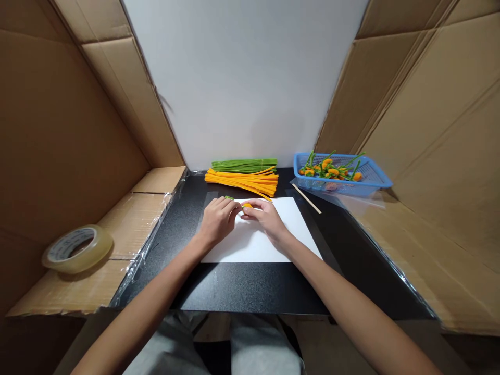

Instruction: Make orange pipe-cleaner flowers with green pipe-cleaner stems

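Over a white sheet of paper [253,245], my two hands meet around a small orange pipe-cleaner piece [247,206]. My right hand [270,219] pinches this rounded orange piece between thumb and fingers. The fingertips of my left hand [219,219] are closed on a green pipe-cleaner stem [229,197], whose end shows above the knuckles. The stem appears to run to the orange piece, but the fingers hide most of it. Just beyond the hands lie a bundle of orange pipe cleaners [242,180] and a bundle of green pipe cleaners [244,165].
At the back right, a blue plastic basket [373,174] holds several orange-and-green pipe-cleaner pieces. A thin wooden stick [307,198] lies left of it on the black tabletop [242,286]. A roll of clear tape [78,249] rests on cardboard at left. Cardboard walls [441,130] flank both sides.
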Tool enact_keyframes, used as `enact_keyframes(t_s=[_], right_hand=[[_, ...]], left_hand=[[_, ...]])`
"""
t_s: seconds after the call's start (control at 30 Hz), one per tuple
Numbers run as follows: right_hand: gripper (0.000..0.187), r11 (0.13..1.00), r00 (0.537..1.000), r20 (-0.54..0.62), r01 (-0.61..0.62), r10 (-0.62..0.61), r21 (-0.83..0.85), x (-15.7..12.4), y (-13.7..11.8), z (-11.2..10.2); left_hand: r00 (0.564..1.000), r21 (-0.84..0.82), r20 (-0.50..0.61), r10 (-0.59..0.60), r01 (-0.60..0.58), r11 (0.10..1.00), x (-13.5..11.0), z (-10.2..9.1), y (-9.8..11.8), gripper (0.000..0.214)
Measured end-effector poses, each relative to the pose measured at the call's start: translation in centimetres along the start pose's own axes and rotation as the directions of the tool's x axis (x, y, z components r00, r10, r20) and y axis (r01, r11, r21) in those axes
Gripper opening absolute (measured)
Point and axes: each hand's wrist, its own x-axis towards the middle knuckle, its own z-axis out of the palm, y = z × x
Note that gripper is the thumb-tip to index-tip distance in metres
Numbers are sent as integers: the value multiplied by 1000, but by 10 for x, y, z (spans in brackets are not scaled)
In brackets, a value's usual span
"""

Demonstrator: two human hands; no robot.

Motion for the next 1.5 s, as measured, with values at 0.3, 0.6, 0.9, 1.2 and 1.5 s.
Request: enact_keyframes(t_s=[0.3, 0.6, 0.9, 1.2, 1.5], right_hand=[[23, 981, 996, 54, -81, 72, 176, -1, -4, -2], [28, 983, 996, 41, -89, 83, 160, 0, -7, -4], [29, 985, 997, 78, -38, 25, 167, -3, -4, -1], [33, 968, 974, 60, 223, -217, -116, 3, 2, -5], [30, 927, 937, 152, 338, -315, -161, 6, 2, -8]], left_hand=[[991, -44, 49, 123, -121, 992, 1, -3, -3, 22], [988, -64, 94, 119, -113, 991, 6, -10, -6, 24], [984, -226, 174, 25, 16, 974, 4, -9, -5, 8], [969, -248, 195, -150, 197, 948, 0, -2, 4, 8], [891, -604, 200, -407, 439, 665, 7, -9, 17, 14]])
